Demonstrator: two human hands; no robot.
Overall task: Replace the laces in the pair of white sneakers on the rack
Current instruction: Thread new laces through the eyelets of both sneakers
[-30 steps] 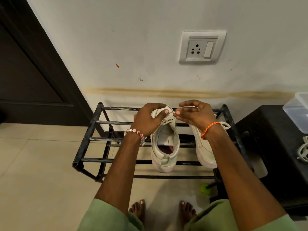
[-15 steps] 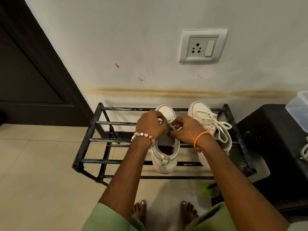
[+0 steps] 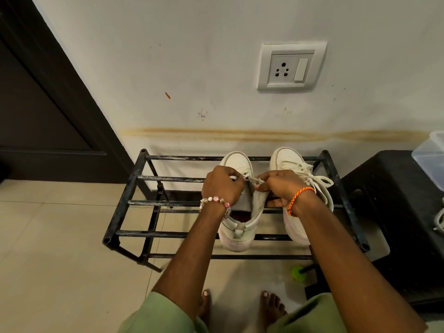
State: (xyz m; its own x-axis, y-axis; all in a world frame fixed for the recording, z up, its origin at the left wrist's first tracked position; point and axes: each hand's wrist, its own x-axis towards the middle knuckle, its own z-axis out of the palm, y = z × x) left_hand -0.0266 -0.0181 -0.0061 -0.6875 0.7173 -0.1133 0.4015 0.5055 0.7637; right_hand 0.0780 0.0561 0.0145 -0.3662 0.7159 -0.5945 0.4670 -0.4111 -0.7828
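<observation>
Two white sneakers stand toes to the wall on a black metal rack (image 3: 134, 203). The left sneaker (image 3: 240, 234) has its tongue and eyelets under my hands. My left hand (image 3: 222, 186) curls over the shoe's left side and pinches a white lace (image 3: 249, 178) near the eyelets. My right hand (image 3: 278, 188) grips the shoe's right upper edge and pinches the same lace between the two hands. The right sneaker (image 3: 288, 159) is fully laced, with its bow lying to the right.
A black stool (image 3: 389, 200) stands right of the rack, carrying a clear plastic box (image 3: 430, 159) and a white cable. A green ball (image 3: 298, 272) lies on the tiled floor by my bare feet. A dark door is at the left.
My hands came down from the toe area toward the middle of the left sneaker, and the right hand shifted left off the right sneaker, uncovering its laces.
</observation>
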